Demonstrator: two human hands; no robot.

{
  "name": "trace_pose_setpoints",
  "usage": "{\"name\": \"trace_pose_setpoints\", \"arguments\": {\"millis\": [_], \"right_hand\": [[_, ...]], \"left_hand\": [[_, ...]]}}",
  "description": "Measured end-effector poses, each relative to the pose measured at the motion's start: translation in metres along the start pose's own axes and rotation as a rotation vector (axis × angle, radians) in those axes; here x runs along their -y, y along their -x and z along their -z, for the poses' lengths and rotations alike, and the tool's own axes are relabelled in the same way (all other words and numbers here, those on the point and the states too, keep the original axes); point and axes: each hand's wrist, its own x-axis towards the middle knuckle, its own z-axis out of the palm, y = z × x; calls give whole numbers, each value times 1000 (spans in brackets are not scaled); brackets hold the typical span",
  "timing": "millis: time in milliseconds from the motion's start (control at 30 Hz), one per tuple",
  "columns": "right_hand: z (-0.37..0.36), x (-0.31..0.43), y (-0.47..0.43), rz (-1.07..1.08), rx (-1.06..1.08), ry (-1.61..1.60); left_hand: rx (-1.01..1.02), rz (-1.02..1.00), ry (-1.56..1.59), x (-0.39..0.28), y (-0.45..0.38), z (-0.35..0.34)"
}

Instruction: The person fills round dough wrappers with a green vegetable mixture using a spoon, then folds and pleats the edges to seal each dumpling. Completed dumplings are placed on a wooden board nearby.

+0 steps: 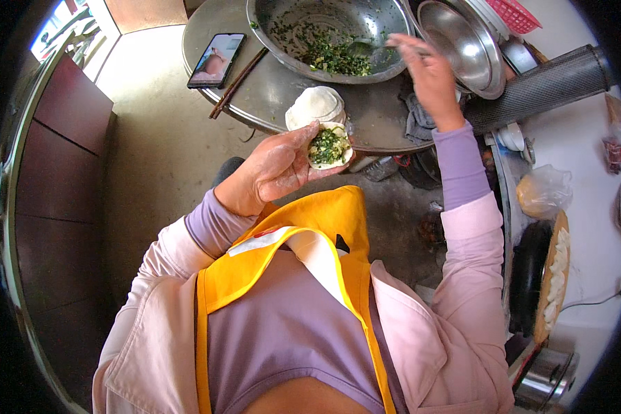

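My left hand (284, 165), dusted with flour, holds a round dough wrapper (314, 161) with chopped green filling (330, 146) on it. Just beyond it a stack of pale dough wrappers (315, 103) lies on the round metal table (269, 98). A large steel bowl (388, 70) holds more chopped green filling, with what looks like a spoon (361, 49) in it. My right hand (430, 77) is blurred at the bowl's right rim, its fingers pointing over the bowl. Something greyish shows at these fingers, but whether they grip the spoon's handle is unclear.
A phone (217, 61) and dark wooden sticks (238, 83) lie on the table's left side. Nested steel basins (466, 46), a grey cloth (419, 121) and a dark mesh-patterned cylinder (538, 85) are at the right. Farther right, a round board (542, 310) bears a row of dumplings (556, 279).
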Motion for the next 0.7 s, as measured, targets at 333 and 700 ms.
{"name": "trace_pose_setpoints", "arguments": {"millis": [333, 700], "right_hand": [[-2, 5, 23, 163, 290, 515], [-26, 72, 117, 164, 232, 177]], "left_hand": [[-40, -78, -8, 1, 3, 1], [-93, 13, -36, 6, -6, 4]]}}
